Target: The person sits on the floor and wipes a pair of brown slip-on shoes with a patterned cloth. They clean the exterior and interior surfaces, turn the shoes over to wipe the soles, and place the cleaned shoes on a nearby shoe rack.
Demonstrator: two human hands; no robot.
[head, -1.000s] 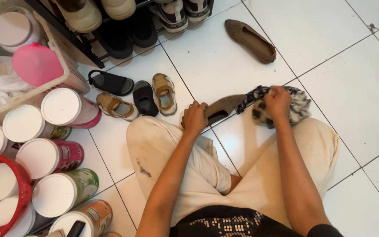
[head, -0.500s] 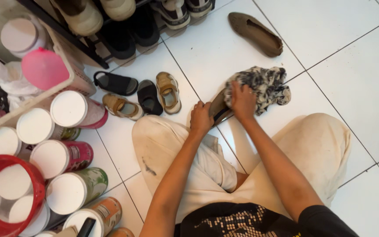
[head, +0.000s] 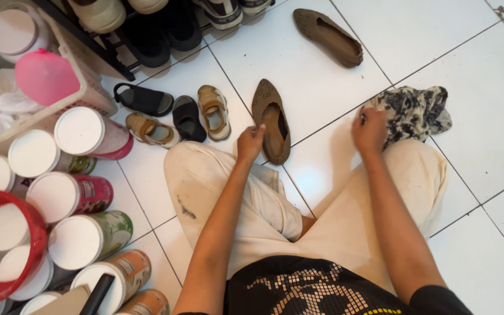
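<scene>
1. A person sits cross-legged on a white tiled floor [head: 473, 52] with a brown flat shoe [head: 270, 119] lying sole-down and opening-up just beyond the left knee, toe pointing away.
2. The left hand [head: 250, 142] rests at the heel end of that shoe, fingers curled on its left rim; the grip looks light, steadying the shoe more than clenching it.
3. The right hand [head: 370, 129] is well to the right of the shoe, its fingers closed on the near edge of a black-and-cream patterned cloth [head: 414, 112] that lies bunched on the floor by the right knee.
4. Judged from this, the step in hand is the pause between wiping strokes: shoe set down, cloth drawn aside. The next move would call for bringing cloth and shoe together again, or reaching for the matching brown shoe [head: 328, 36] lying farther out, beyond the first.
5. Half a second earlier the cloth was pressed over the shoe, which was held tipped under both hands; now the shoe lies flat and uncovered, and the cloth has gone to the right.
6. Left of the shoe sit small sandals [head: 214, 111] in a row, and beyond them white-lidded canisters [head: 80, 129].
</scene>
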